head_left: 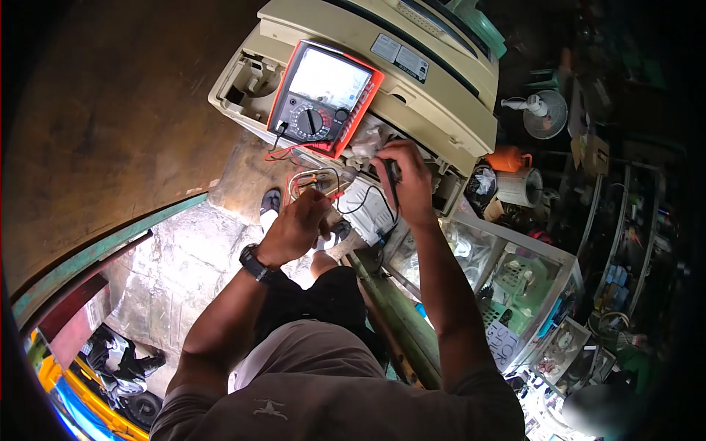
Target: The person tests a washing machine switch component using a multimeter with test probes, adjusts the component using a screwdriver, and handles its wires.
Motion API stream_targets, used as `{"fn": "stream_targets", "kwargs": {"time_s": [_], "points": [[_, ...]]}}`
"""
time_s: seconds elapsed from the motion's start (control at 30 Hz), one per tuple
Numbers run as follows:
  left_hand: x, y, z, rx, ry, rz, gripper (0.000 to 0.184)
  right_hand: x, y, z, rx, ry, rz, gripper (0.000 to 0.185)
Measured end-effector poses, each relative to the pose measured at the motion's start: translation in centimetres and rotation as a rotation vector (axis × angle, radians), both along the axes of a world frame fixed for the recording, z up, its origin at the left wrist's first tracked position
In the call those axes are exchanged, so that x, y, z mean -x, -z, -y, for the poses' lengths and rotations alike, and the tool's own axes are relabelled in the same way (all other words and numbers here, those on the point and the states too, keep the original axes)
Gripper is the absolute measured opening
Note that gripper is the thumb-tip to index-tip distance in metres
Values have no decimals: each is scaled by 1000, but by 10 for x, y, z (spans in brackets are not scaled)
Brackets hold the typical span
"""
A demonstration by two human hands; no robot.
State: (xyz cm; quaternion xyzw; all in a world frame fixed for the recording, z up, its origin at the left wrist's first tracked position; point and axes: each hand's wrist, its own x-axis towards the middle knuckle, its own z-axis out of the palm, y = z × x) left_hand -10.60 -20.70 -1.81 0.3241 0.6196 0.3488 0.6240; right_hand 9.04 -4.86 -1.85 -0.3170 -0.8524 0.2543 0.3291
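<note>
An analog multimeter [312,110] in a red case rests tilted on a beige machine housing, its dial and lit scale facing me. My left hand [298,228], wearing a black watch, is closed with its fingertips around a red test probe [336,196]. Higher and to the right, my right hand [408,180] grips a slim black piece [390,182] that looks like a test probe; its tip is hidden. Below and between the hands is a white ribbed plastic appliance [365,212], with a thin black cable looping across it. A crumpled clear plastic bag [370,140] lies beside the meter.
The beige housing [441,110] spans the top. A brown tabletop [110,110] fills the left. To the right stand a glass display case [526,268] with green baskets, an orange container [507,158], a white fan [544,114] and cluttered shelves. A motorcycle [121,367] is at lower left.
</note>
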Motion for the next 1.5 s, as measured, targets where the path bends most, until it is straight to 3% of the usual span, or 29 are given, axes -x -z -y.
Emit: {"fn": "stream_targets", "kwargs": {"time_s": [0.03, 0.1, 0.17, 0.2, 0.23, 0.27, 0.3, 0.37, 0.43, 0.6, 0.7, 0.77, 0.97, 1.03, 1.1, 1.13, 1.17, 1.2, 1.23, 1.27, 1.3, 1.37, 1.5], "points": [[2, 3, 6, -3, -1, 3, 15, -2, -4, 1, 27, 46, -47, 22], [5, 12, 21, -513, 154, -364, 27, -17, 10, -2, 225, 113, -162, 22], [13, -5, 23, -481, 213, -455, 26, -23, 5, -3, 492, 74, -398, 29], [17, -15, 22, -366, 229, -331, 27, -27, 1, -7, 697, 14, -513, 33], [19, -21, 22, -250, 243, -207, 28, -31, -4, -11, 691, 13, -516, 33], [16, -10, 26, -252, 102, 54, 27, -34, -8, -16, 934, -4, -660, 32], [20, -15, 24, -258, 103, 49, 27, -36, -12, -21, 1178, -23, -803, 30], [28, -26, 19, 208, -177, 918, 24, -40, -4, -29, 1210, -91, -872, 28], [23, -32, 16, 211, -212, 975, 20, -43, -1, -34, 1363, -35, -965, 28], [3, -46, 4, 256, -101, 827, 24, -40, 4, -28, 1430, -189, -1045, 29], [-12, -49, -8, 163, -103, 732, 27, -26, -2, -14, 1313, -215, -1005, 31], [-26, -44, -21, 127, -125, 701, 28, -15, -11, -2, 1168, -53, -865, 36], [-40, -40, -47, 153, 47, 648, 38, -6, -31, 0, 952, 17, -583, 40], [-46, -29, -48, 124, 81, 564, 35, 1, -40, 1, 724, 68, -424, 40], [-54, -10, -49, -416, 119, -131, 30, 3, -42, 5, 694, 126, -352, 38], [-42, -48, -55, -311, 150, -196, 24, 4, -44, 5, 805, 135, -428, 37], [-43, -41, -58, -314, 153, -196, 24, 6, -44, 5, 914, 144, -506, 37], [-43, -35, -62, -533, 19, -266, 21, 7, -42, 4, 998, 78, -715, 36], [-43, -28, -66, -750, -119, -334, 18, 4, -42, 3, 1108, 173, -780, 37], [-35, -21, -69, -660, 29, -495, 18, 0, -37, 0, 1157, 135, -855, 36], [-38, -21, -69, -659, 27, -493, 18, -2, -31, -3, 1208, 98, -929, 35], [-45, -21, -70, -484, -158, -128, 24, -5, -20, -3, 1280, 87, -953, 37], [-46, -34, -77, -415, -187, 134, 27, 2, -27, 0, 1332, 18, -943, 41]]}}
